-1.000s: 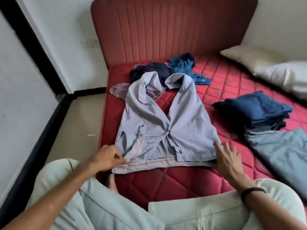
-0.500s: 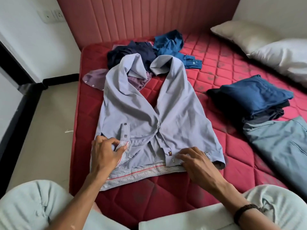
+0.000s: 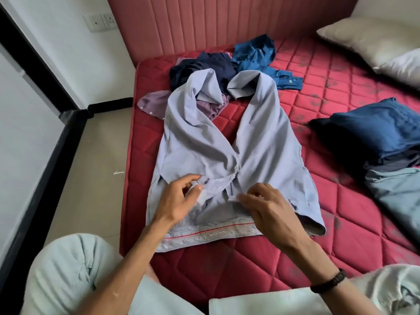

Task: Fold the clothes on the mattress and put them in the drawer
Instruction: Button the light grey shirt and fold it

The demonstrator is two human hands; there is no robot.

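Garment in hand: the lavender shirt lies spread on the red mattress right in front of your knees, collar end away from you, striped inner hem nearest you.
Left hand: your left hand has its thumb and fingers curled round a fold of the shirt's left front, near the middle.
Right hand: your right hand rests on the right front, fingers bent, the tips seemingly pinching the placket edge; the pinch itself is not clear.
What changed: a second ago your hands sat out at the lower corners of the shirt; half a second ago they were closing in, and now both meet at the centre.
What that means: you appear to be closing or aligning the front before folding, so folding proper has not begun on this piece.
Done so far: folded dark blue clothes are stacked to your right, with a pale blue garment just beside them.
Left to do: a crumpled pile of dark clothes waits beyond the collar.
Drawer: not in view.
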